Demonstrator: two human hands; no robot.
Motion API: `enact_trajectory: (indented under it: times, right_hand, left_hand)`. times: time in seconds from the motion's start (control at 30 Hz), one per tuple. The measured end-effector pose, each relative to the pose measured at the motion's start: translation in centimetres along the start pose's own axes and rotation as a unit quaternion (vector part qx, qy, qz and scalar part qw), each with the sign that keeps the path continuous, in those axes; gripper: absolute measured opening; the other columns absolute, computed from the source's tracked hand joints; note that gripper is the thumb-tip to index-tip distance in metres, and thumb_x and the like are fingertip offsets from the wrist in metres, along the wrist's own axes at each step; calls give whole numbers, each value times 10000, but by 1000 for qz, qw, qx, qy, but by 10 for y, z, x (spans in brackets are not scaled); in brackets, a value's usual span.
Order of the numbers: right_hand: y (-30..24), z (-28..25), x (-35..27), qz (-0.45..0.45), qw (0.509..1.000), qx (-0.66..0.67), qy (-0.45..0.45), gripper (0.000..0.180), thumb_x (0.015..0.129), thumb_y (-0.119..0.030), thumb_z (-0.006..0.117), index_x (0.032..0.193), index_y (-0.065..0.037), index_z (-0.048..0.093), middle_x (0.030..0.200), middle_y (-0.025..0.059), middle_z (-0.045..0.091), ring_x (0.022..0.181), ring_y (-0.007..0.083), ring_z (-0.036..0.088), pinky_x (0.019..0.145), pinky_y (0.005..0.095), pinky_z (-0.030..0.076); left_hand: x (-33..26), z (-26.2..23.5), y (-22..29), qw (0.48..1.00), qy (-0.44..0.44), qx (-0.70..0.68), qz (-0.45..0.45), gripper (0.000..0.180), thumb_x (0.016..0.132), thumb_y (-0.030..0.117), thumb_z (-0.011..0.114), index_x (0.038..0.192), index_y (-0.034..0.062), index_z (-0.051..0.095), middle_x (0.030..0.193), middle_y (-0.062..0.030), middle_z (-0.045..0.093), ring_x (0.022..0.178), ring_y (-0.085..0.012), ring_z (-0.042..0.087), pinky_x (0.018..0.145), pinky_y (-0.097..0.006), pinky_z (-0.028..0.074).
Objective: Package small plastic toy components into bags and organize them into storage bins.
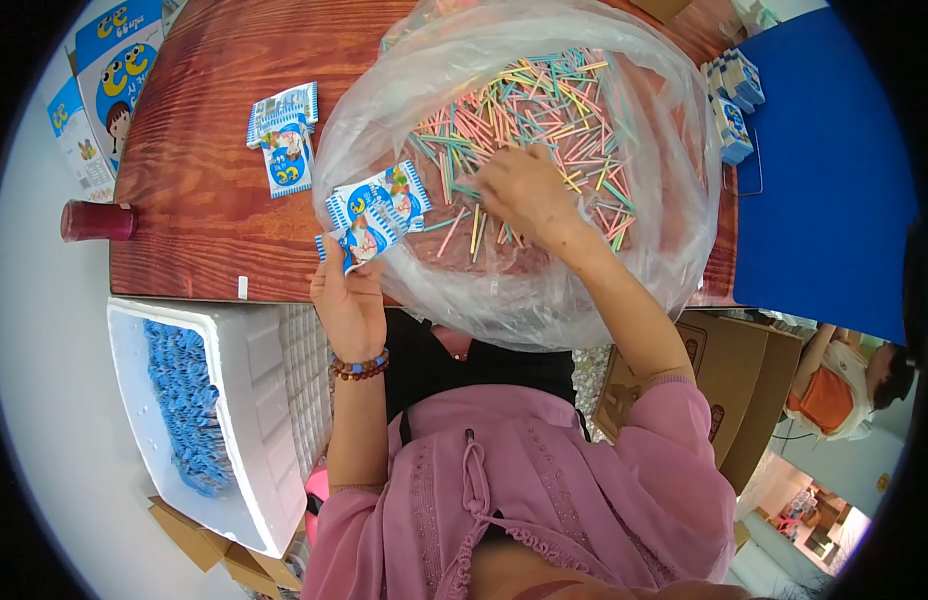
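My left hand (pixel 346 300) pinches a blue-and-white packet (pixel 364 240) by its lower edge, at the near left rim of a big clear plastic bag (pixel 674 150). Another packet (pixel 402 192) of the same kind lies against it, overlapping the bag. Spread inside the opened bag is a heap of thin coloured sticks (pixel 524 115) in pink, yellow and teal. My right hand (pixel 524 190) is down among them with curled fingers, closed on some sticks; its fingertips are partly hidden, so how many I cannot tell.
More packets (pixel 287 150) lie on the wooden table (pixel 204 200), left of the bag. A red jar (pixel 99 220) stands at the left edge. Below it, a white foam box (pixel 264 400) holds many blue packets. Stacked packets (pixel 734 110) sit right; a cardboard box (pixel 754 390) is lower right, near another person (pixel 834 390).
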State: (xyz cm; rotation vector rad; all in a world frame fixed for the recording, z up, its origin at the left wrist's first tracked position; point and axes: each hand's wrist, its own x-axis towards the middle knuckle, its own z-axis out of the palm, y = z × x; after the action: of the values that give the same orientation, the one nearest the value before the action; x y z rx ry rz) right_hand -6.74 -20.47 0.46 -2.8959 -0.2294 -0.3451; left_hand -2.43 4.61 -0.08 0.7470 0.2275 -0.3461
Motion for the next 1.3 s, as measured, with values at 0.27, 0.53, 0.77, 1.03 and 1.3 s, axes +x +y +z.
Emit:
enact_trajectory:
  times: [0.27, 0.53, 0.77, 1.03, 1.3]
  right_hand:
    - [12, -15, 8, 88, 996, 14, 30, 297, 752, -258, 701, 963, -69, 611, 917, 62, 599, 914, 243, 580, 840, 404, 395]
    - [-2, -14, 30, 122, 976, -120, -132, 373, 682, -267, 727, 973, -58, 624, 1013, 105, 606, 979, 267, 564, 828, 422, 419]
    - [2, 2, 21, 78, 984, -150, -52, 289, 735, -194, 639, 987, -59, 598, 1024, 128, 592, 1074, 295, 521, 980, 512, 321]
    - [27, 7, 2, 213, 964, 160, 13, 334, 950, -203, 537, 1226, -20, 493, 942, 104, 654, 1037, 207, 580, 1052, 477, 284]
    - [41, 6, -3, 261, 780, 544, 167, 273, 956, -167, 564, 1166, 8, 553, 1055, 37, 663, 992, 108, 586, 903, 277, 433]
  left_hand:
    - [0, 3, 0, 1000, -23, -4, -16, 217, 973, 246, 572, 1006, 34, 600, 920, -29, 647, 691, -90, 495, 666, -264, 426]
    - [0, 2, 5, 999, -36, -3, -19, 222, 978, 250, 561, 972, 48, 653, 979, -46, 693, 864, -123, 642, 720, -288, 477]
    - [0, -6, 7, 999, -38, -12, -18, 211, 979, 234, 556, 1016, 48, 649, 1000, -49, 693, 897, -138, 656, 751, -303, 511]
    - [0, -6, 6, 999, -42, -9, -24, 197, 974, 221, 565, 1015, 46, 646, 1005, -51, 693, 901, -140, 658, 767, -303, 513]
    - [-1, -3, 3, 999, -45, 3, -15, 206, 973, 209, 565, 1036, 24, 630, 1061, -70, 683, 959, -161, 653, 811, -313, 513]
